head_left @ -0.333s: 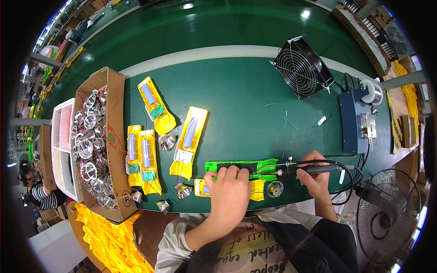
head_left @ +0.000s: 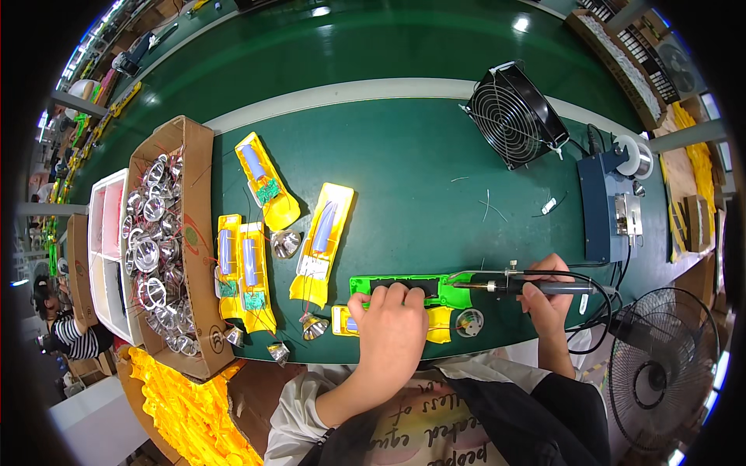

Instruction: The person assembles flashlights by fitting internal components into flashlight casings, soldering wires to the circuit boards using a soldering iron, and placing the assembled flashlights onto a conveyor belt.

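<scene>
Green casing [head_left: 456, 297], 5 yellow casings [head_left: 336, 203], black-handled soldering iron [head_left: 509, 286], black-and-white striped shirt [head_left: 68, 332].

The right grip [head_left: 552, 307] has slid a little to the right, taking the soldering iron [head_left: 505, 286] along — its metal tip, 1 moment ago farther in, now sits back by the right end of the green casing [head_left: 458, 298]. The black cable [head_left: 573, 274] has shifted rightward too — loop included.

Looks like an assembly workshop, with a soldering iron [head_left: 505, 286] at right, carton [head_left: 199, 233] of reflectors [head_left: 145, 253] at left, green bench [head_left: 412, 179].
</scene>
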Motion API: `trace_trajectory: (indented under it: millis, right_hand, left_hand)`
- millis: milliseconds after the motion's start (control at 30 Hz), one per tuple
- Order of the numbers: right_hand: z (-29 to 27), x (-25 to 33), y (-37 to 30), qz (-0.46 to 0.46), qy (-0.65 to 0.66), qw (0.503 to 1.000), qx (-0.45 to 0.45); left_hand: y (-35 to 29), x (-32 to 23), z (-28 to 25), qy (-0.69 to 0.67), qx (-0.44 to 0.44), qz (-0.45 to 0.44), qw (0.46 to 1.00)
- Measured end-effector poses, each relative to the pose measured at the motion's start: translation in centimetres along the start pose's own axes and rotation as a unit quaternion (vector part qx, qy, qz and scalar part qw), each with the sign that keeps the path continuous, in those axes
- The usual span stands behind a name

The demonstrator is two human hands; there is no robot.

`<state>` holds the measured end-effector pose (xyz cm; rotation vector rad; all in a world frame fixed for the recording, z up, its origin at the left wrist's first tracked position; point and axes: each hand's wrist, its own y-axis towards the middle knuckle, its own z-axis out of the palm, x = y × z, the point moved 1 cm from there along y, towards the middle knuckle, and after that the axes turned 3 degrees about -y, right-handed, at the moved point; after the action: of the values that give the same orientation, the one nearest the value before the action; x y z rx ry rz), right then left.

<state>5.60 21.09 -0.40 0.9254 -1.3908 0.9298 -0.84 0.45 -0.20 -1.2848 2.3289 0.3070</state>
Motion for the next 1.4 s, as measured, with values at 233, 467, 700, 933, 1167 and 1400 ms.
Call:
trace_trajectory:
  millis: [233,467,700,933,1167,1400]
  right_hand:
    - [-0.2,-0.7,0.0,-0.037,0.042,0.996,-0.063]
    - [0.0,-0.8,1.1,-0.053,0.095,0.986,-0.130]
    - [1.7,0.3,4.6,-0.073,0.110,0.974,-0.186]
    - [2.5,-2.1,6.9,-0.084,0.128,0.972,-0.177]
    - [1.8,-2.8,6.6,-0.039,0.143,0.972,-0.180]
    - [1.5,-2.7,6.5,-0.018,0.154,0.971,-0.182]
  left_hand:
    - [0.0,-0.1,0.0,0.000,-0.005,-0.001,1.000]
    - [0.1,0.0,-0.1,0.003,-0.003,0.007,1.000]
    - [0.0,-0.2,-0.3,0.010,-0.001,0.006,1.000]
    - [0.3,-0.6,-0.2,0.002,0.006,-0.002,1.000]
    - [0.4,-0.8,-0.1,0.023,0.024,0.003,0.999]
    - [0.5,-1.0,0.0,0.039,0.034,-0.004,0.999]
